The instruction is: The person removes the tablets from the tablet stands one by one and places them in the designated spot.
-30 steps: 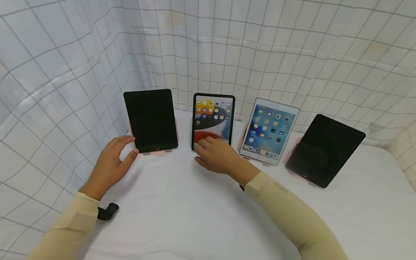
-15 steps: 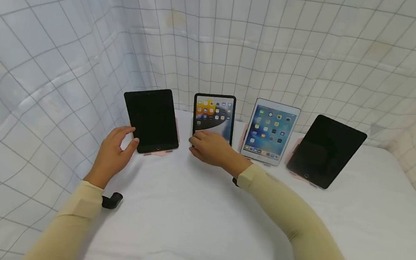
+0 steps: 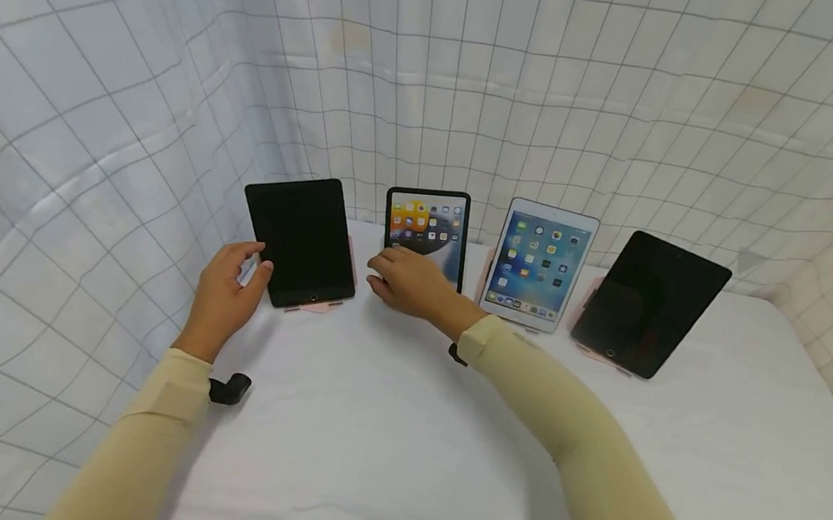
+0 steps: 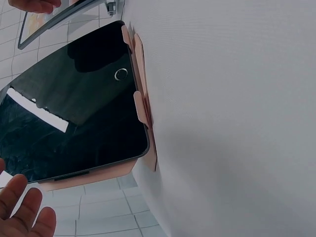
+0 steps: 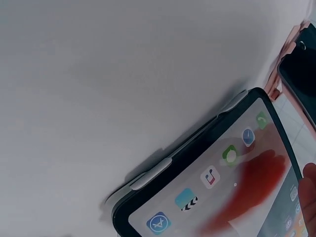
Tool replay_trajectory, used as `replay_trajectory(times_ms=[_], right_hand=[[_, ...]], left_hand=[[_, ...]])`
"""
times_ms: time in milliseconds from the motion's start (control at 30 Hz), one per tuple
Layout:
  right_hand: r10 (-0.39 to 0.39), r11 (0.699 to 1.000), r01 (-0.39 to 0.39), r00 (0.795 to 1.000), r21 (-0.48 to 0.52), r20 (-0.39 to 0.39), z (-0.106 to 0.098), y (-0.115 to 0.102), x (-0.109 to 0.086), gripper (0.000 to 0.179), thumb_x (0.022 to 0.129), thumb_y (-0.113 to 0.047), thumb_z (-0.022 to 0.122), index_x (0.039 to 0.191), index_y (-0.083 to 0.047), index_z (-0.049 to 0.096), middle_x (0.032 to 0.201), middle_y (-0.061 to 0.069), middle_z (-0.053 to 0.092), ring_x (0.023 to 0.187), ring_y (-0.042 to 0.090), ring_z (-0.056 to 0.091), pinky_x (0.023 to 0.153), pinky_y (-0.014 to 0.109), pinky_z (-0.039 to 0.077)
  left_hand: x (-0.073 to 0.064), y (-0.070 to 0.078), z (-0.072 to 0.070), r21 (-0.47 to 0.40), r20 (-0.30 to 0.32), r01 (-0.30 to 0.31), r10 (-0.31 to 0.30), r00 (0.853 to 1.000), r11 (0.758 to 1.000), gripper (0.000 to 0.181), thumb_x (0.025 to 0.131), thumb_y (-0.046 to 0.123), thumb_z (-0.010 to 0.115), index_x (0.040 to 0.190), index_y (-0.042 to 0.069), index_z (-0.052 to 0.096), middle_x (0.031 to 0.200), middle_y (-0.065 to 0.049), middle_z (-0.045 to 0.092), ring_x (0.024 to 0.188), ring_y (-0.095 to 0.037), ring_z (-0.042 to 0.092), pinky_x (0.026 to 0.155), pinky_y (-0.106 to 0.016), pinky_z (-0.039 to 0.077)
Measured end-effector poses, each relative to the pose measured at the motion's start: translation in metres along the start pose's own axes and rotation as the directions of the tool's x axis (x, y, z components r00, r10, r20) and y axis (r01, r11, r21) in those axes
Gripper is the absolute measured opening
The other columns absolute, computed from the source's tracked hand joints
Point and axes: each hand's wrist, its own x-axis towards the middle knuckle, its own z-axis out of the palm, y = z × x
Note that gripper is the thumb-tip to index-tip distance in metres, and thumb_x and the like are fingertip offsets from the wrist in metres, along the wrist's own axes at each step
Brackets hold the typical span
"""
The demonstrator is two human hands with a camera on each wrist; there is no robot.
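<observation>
In the head view my left hand [image 3: 223, 296] is at the left side of a dark-screened tablet [image 3: 301, 240], thumb and fingers spread apart. The left wrist view shows its fingertips [image 4: 29, 210] by the edge of that tablet, which leans on a pink stand [image 4: 143, 106]; whether they touch it is unclear. My right hand [image 3: 414, 283] reaches across the lower part of a second tablet [image 3: 438, 224] with a lit home screen, its fingers loosely bent near the left edge. In the right wrist view these fingers [image 5: 308, 190] show beside that tablet's frame; contact cannot be made out.
Further right stand a white tablet [image 3: 540, 263] with a lit screen and another dark tablet [image 3: 649, 303], tilted. All are lined up on a white cloth [image 3: 367, 456]. Checked curtains [image 3: 538, 96] rise behind and along the left.
My right hand has slid left and slightly up across the lit tablet, towards its left edge. My left hand has moved a little forward along the dark tablet's side.
</observation>
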Motion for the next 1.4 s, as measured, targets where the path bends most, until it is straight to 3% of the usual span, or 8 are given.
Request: replay_trajectory(times_ms=[233,400,533,733,933,1200,1400], right_hand=[[0.049,0.999,-0.049,0.999,0.017,-0.013,0.001,0.005,0.010,0.028,0.101,-0.029,0.056,0.118,-0.009,0.068,0.109,0.003,0.068,0.102,0.016,0.064,0.089,0.027,0.052],[0.055,0.998,-0.052,0.996,0.035,-0.074,0.000,0.006,0.016,0.028,0.101,-0.028,0.057,0.116,-0.007,0.069,0.108,0.004,0.069,0.101,0.016,0.065,0.088,0.028,0.053],[0.072,0.996,-0.067,0.993,0.050,-0.098,0.000,0.008,0.020,0.028,0.101,-0.027,0.056,0.115,-0.008,0.069,0.109,0.003,0.069,0.100,0.015,0.065,0.087,0.027,0.053],[0.119,0.990,-0.110,0.988,0.090,-0.098,-0.002,0.008,0.022,0.027,0.101,-0.028,0.057,0.116,-0.008,0.068,0.111,0.003,0.069,0.098,0.015,0.065,0.085,0.027,0.054],[0.151,0.982,-0.140,0.986,0.130,-0.076,-0.005,0.005,0.027,0.029,0.101,-0.028,0.056,0.119,-0.008,0.067,0.112,0.005,0.069,0.096,0.016,0.064,0.086,0.027,0.053],[0.246,0.950,-0.236,0.969,0.205,-0.023,0.000,-0.002,0.033,0.029,0.102,-0.029,0.055,0.123,-0.011,0.064,0.118,0.002,0.067,0.104,0.015,0.063,0.091,0.027,0.051],[0.264,0.937,-0.252,0.964,0.241,-0.020,0.007,-0.004,0.041,0.029,0.103,-0.030,0.054,0.125,-0.013,0.063,0.120,0.001,0.067,0.104,0.013,0.063,0.089,0.026,0.051]], left_hand=[[0.008,-0.001,0.001,-0.008,0.010,0.039,-0.039,0.999,0.999,0.045,0.101,0.023,0.057,0.136,-0.004,0.054,0.129,-0.027,0.055,0.120,-0.042,0.051,0.099,-0.059,0.043],[0.013,0.000,-0.002,0.023,-0.025,0.030,-0.030,0.999,0.999,0.044,0.100,0.021,0.057,0.135,-0.006,0.053,0.126,-0.028,0.055,0.117,-0.043,0.051,0.100,-0.059,0.040],[0.015,0.003,-0.004,0.030,-0.018,0.048,-0.048,0.999,0.998,0.045,0.101,0.023,0.054,0.137,-0.004,0.052,0.128,-0.027,0.055,0.119,-0.043,0.050,0.100,-0.059,0.040],[0.018,0.003,0.000,0.015,-0.002,0.049,-0.049,0.999,0.999,0.043,0.102,0.024,0.055,0.134,-0.004,0.054,0.131,-0.025,0.054,0.122,-0.040,0.050,0.101,-0.057,0.042],[0.020,0.003,-0.001,0.007,-0.050,0.019,-0.018,0.999,1.000,0.036,0.100,0.018,0.056,0.127,-0.005,0.059,0.127,-0.024,0.057,0.118,-0.039,0.053,0.097,-0.057,0.045],[0.017,0.006,0.003,0.031,-0.083,0.065,-0.063,0.995,0.997,0.034,0.099,0.017,0.057,0.126,-0.004,0.060,0.123,-0.024,0.058,0.115,-0.039,0.054,0.095,-0.054,0.046],[0.017,0.008,0.002,0.040,-0.116,0.053,-0.048,0.992,0.998,0.033,0.098,0.014,0.058,0.125,-0.005,0.061,0.119,-0.024,0.059,0.110,-0.039,0.055,0.092,-0.053,0.047]])
